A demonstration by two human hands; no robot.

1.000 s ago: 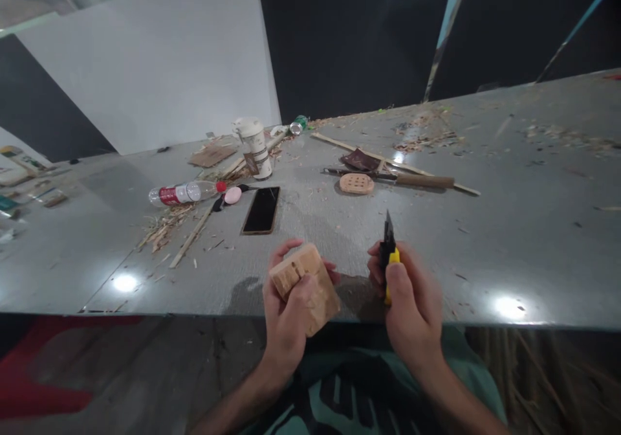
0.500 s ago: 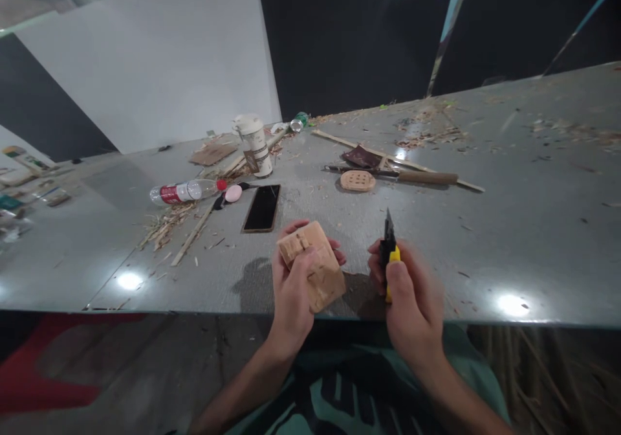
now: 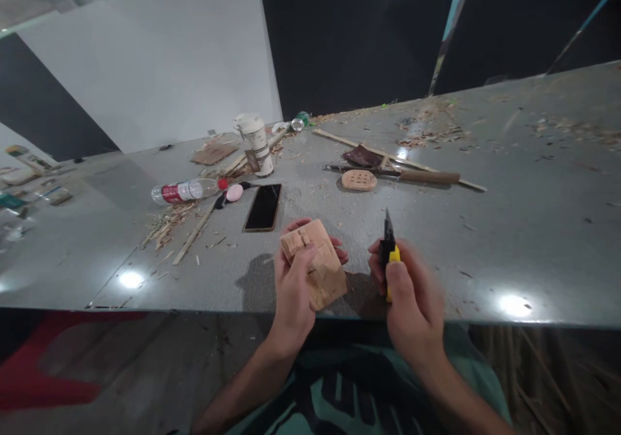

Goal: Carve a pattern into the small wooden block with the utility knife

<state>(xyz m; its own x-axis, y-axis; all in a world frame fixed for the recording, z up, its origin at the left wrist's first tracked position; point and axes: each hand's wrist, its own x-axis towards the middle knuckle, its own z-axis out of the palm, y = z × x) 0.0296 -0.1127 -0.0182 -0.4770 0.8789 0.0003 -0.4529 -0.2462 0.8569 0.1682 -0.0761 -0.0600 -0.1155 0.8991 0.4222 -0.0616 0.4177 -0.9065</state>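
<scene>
Near the table's front edge my left hand grips a pale wooden block, its thumb lying across the notched, carved face and fingertips showing at the far side. My right hand is wrapped round a yellow and black utility knife, thumb along the handle. The blade points up and away from me. Knife and block are apart, with a hand-wide gap between them. Beyond the block lies a dark phone, flat on the table.
Left of the phone are a plastic bottle on its side and a pink oval. A white cup stands behind. An oval wooden piece with holes lies by a long brown-handled tool. Wood shavings litter the grey table.
The block in my left hand has turned slightly, and the thumb has shifted a little on its face. My right hand holds the knife in almost the same place.
</scene>
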